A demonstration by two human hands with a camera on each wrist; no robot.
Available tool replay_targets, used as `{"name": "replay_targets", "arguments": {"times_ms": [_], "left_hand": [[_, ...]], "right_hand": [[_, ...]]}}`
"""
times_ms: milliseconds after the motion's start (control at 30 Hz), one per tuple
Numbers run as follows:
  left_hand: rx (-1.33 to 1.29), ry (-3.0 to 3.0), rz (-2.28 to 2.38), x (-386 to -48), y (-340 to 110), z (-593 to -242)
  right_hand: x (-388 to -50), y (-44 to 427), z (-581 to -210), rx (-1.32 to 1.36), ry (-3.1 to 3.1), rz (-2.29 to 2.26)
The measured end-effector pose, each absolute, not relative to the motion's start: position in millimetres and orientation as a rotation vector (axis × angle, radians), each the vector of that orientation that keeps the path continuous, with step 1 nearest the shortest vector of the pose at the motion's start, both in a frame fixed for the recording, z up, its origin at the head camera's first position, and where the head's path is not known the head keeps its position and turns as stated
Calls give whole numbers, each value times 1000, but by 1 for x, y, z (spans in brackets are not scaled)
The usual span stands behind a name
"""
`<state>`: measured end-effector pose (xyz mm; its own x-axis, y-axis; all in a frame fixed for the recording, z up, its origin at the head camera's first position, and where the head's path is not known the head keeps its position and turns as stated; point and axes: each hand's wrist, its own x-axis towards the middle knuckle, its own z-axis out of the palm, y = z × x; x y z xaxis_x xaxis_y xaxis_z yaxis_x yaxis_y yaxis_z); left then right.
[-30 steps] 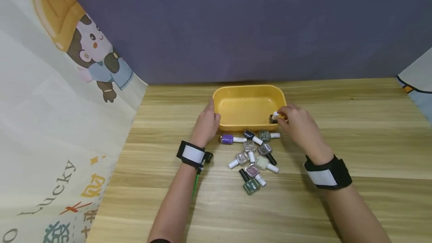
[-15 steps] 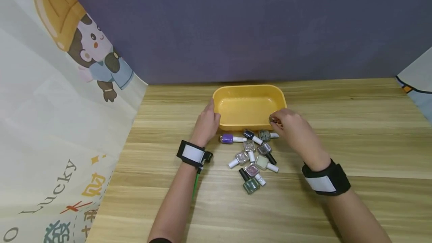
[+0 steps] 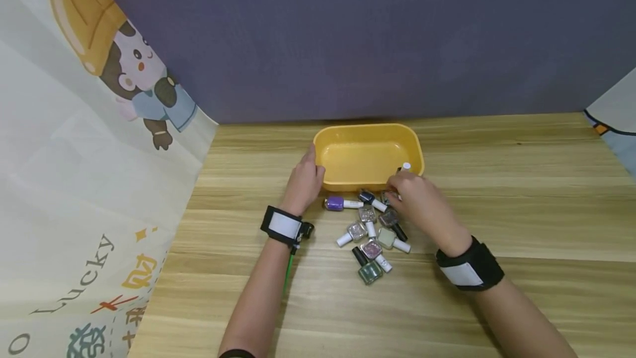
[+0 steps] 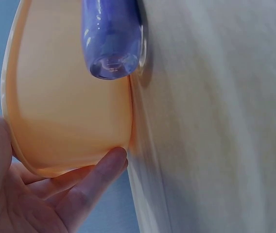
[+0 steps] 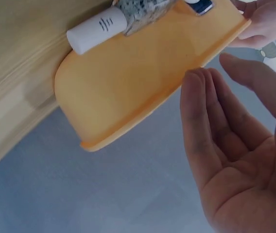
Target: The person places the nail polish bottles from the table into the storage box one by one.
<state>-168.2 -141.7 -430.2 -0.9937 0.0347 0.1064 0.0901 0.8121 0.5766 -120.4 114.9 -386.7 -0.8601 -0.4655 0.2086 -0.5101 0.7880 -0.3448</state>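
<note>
My left hand (image 3: 304, 184) holds the left end of a yellow plastic tub (image 3: 367, 187); in the left wrist view its fingers lie against the tub's end wall. A nail polish bottle with a white cap (image 3: 406, 167) stands inside the tub's right front corner. My right hand (image 3: 422, 200) is just in front of that corner, above a speckled nail polish bottle (image 5: 145, 13), partly hidden in the head view. In the right wrist view this hand (image 5: 235, 160) has relaxed fingers, thumb apart, and nothing between them. A purple nail polish bottle (image 3: 334, 203) lies before the tub.
Several more nail polish bottles lie in front of the tub, among them a dark blue one (image 3: 366, 196), a pale one (image 3: 385, 238) and a green one (image 3: 370, 272). A dark wall (image 3: 367, 43) rises behind the wooden table (image 3: 521, 209).
My right hand has let go of the white-capped nail polish bottle inside the tub and moved back over the front rim towards the speckled bottle. The left hand has stayed in place.
</note>
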Motion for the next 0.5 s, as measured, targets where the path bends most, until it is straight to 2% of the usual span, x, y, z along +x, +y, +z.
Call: {"name": "replay_targets", "arguments": {"times_ms": [500], "left_hand": [[-114,-2897,-921,-168,-143,-431]], "right_hand": [[-120,101,-412,913,-2861,454]]}}
